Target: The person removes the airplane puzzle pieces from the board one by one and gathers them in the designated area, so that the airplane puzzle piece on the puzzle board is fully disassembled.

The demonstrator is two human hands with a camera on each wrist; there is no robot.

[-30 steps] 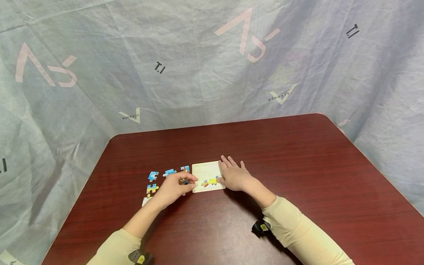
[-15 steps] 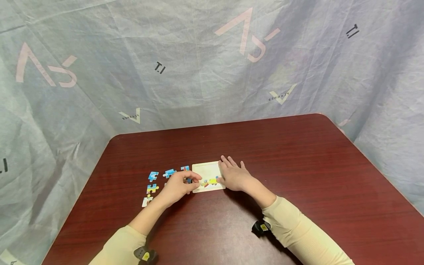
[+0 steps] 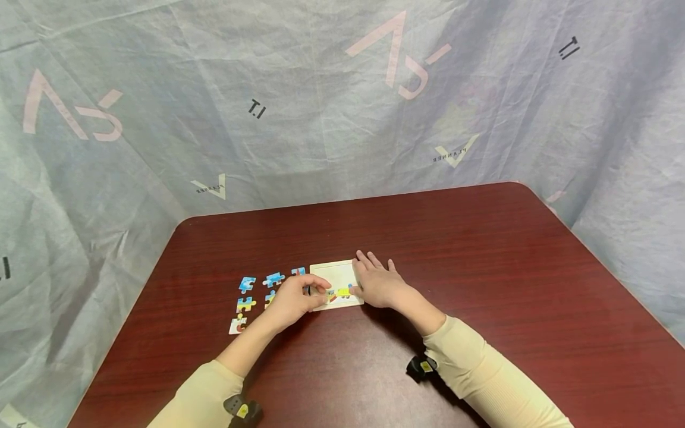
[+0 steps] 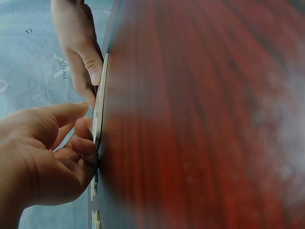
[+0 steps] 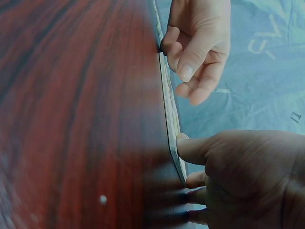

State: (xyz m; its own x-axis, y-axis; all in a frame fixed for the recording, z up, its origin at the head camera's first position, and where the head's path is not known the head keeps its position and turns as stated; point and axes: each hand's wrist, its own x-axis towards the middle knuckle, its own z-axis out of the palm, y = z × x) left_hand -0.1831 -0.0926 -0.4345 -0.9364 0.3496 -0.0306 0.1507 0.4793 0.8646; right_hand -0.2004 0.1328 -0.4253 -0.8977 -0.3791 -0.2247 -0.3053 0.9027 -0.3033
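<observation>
A pale wooden puzzle tray lies flat on the table, with a coloured strip of puzzle showing in its lower part. My left hand hovers over the tray's left edge. Its thumb and index finger are bent and stand apart, and no piece shows between them. In the left wrist view the other fingers of the left hand curl in close to the edge. My right hand rests on the tray's right side with fingers spread, and its thumb lies on the rim.
Several loose jigsaw pieces lie left of the tray, among them a blue one, a blue-and-yellow one and a white one. My left hand covers part of that area. Grey printed cloth hangs behind the dark red table.
My left hand has moved a little to the right, further over the tray, uncovering more of the loose pieces. The right hand and the tray have stayed in place.
</observation>
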